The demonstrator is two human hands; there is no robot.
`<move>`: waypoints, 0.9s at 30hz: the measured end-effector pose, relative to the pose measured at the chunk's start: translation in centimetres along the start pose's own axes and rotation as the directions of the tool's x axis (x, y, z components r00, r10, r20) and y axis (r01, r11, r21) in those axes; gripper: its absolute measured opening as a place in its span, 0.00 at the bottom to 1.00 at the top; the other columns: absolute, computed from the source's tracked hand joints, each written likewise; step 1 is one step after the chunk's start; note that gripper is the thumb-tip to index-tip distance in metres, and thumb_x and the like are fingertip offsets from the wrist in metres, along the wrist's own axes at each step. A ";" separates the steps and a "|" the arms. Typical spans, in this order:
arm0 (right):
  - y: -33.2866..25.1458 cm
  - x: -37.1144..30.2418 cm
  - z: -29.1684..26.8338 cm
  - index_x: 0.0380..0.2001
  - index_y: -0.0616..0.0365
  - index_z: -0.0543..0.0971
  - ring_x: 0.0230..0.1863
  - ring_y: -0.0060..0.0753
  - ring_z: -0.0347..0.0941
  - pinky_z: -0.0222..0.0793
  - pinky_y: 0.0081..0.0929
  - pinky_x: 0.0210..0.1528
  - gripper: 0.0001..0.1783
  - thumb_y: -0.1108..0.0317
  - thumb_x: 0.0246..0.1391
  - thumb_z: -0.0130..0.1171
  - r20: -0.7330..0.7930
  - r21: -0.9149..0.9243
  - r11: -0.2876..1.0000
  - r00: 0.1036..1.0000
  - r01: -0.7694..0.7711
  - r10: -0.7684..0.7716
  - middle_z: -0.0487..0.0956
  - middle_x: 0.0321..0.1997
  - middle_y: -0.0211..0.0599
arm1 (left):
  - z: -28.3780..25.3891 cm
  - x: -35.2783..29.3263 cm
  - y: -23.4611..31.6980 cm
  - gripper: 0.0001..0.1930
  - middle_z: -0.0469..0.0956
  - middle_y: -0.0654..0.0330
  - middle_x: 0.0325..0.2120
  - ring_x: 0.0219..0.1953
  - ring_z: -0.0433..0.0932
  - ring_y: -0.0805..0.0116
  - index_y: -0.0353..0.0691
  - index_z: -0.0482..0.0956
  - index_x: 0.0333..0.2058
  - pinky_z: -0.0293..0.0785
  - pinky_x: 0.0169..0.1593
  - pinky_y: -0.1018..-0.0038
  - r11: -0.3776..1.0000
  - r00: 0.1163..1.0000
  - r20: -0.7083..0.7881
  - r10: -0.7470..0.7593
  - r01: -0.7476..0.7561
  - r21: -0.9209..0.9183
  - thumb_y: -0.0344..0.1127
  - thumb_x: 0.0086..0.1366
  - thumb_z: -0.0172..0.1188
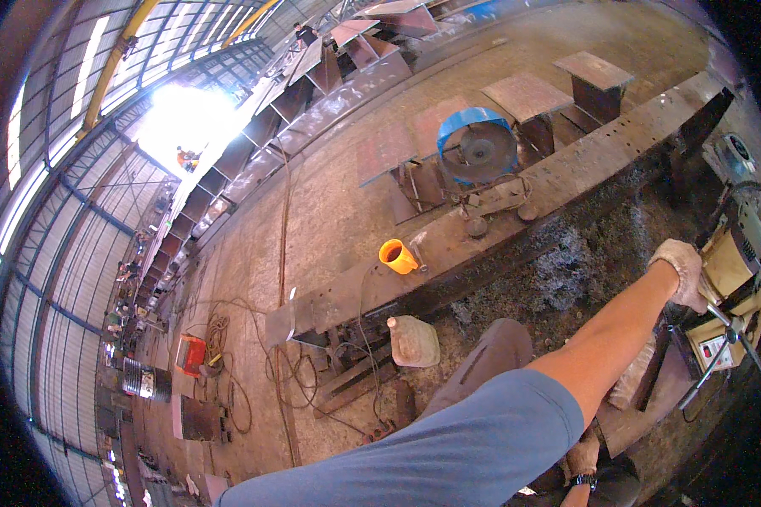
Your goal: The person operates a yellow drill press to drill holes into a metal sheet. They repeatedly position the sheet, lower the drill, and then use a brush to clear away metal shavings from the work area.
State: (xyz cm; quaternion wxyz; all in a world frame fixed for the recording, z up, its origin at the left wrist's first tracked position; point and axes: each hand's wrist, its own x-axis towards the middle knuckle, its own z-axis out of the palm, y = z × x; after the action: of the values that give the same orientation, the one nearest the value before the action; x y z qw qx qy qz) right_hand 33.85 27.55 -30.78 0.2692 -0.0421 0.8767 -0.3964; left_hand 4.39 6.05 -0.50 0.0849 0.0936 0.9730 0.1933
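Note:
My left arm, in a blue-grey sleeve, reaches across to the right. Its gloved left hand (680, 269) is curled round one spoke end of the feed handle (732, 328) on a cream-coloured drilling machine (725, 269). Other spokes of that handle stick out below the hand. Low at the bottom edge is my right hand (582, 456), also gloved, with a dark watch at the wrist. It lies close to my leg, partly hidden by the left sleeve, and its fingers cannot be made out. A pale, worn block (632, 382) lies between the two hands, beside the machine.
A long steel beam (558, 176) runs across in front, carrying an orange mug (397, 256). Behind it stands a blue-guarded cutting disc (479, 150). Metal shavings (558, 266) heap below the beam, near a plastic jug (414, 341). Cables (292, 384) trail over the floor. Other people work farther off.

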 end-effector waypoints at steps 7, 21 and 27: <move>-0.8 -0.6 -0.2 0.44 0.73 0.81 0.46 0.74 0.79 0.77 0.54 0.50 0.28 0.51 0.62 0.65 -0.026 -0.001 1.000 0.999 0.022 -0.022 0.84 0.43 0.67 | 0.2 -0.2 0.1 0.40 0.89 0.49 0.41 0.45 0.89 0.51 0.41 0.92 0.41 0.84 0.52 0.60 0.999 0.999 0.007 0.032 -0.032 0.036 0.75 0.46 0.68; -5.7 -1.3 -3.2 0.57 0.62 0.81 0.60 0.62 0.79 0.74 0.49 0.63 0.32 0.45 0.63 0.61 0.069 -0.133 0.974 0.978 -0.184 0.194 0.83 0.57 0.59 | 0.3 0.9 -0.1 0.46 0.87 0.44 0.47 0.51 0.86 0.46 0.39 0.90 0.46 0.81 0.57 0.58 0.989 0.991 0.065 0.119 -0.124 0.078 0.80 0.52 0.62; -7.4 -1.6 -4.5 0.57 0.63 0.79 0.57 0.66 0.78 0.74 0.56 0.59 0.34 0.45 0.60 0.64 -0.148 -0.146 0.971 0.975 -0.189 0.167 0.82 0.53 0.61 | 0.6 1.1 0.7 0.49 0.85 0.35 0.46 0.52 0.84 0.39 0.32 0.88 0.47 0.79 0.59 0.54 0.987 0.986 0.069 0.149 -0.152 0.046 0.81 0.54 0.60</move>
State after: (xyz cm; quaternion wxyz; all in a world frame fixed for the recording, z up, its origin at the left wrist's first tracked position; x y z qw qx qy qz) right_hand 31.91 25.98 -22.36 0.2399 0.0423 0.9219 -0.3013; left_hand 3.59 7.16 -0.90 0.0995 0.1754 0.9644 0.1713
